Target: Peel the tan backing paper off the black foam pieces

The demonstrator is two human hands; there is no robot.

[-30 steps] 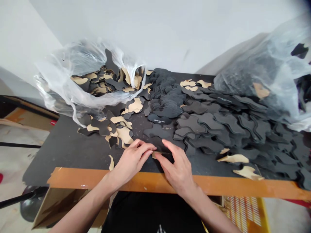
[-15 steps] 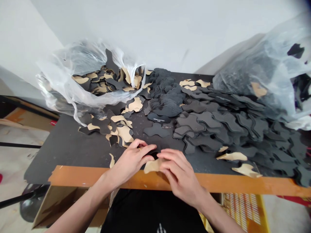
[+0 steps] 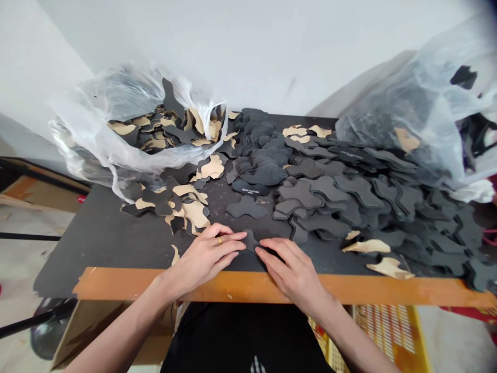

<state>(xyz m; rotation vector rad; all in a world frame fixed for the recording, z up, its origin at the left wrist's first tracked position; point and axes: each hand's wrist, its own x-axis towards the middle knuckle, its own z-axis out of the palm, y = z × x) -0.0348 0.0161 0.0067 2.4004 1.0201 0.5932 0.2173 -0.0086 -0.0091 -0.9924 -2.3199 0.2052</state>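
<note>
A small black wavy-edged cut-out piece (image 3: 250, 241) lies on the dark table near its front edge, between my two hands. My left hand (image 3: 212, 252), with a ring on one finger, holds the left end, fingers closed together over it. At the other end, the fingertips of my right hand (image 3: 286, 263) pinch the piece; both ends are partly hidden under the fingers. Just beyond lies another black cut-out piece (image 3: 247, 207), and behind it a black piece with white lettering (image 3: 250, 188), at the front of an overlapping row of black pieces (image 3: 261, 161).
Stacks of black pieces (image 3: 326, 191) cover the table's right side. Tan and black scraps (image 3: 194, 212) lie to the left, before an open plastic bag (image 3: 135, 160) of similar scraps. Another plastic bag (image 3: 388, 114) stands back right. Orange tape (image 3: 128, 284) lines the front edge.
The tan piece that was under my right fingers is out of sight. A black piece now shows between my hands, which rest flatter on the table. The view has shifted slightly.
</note>
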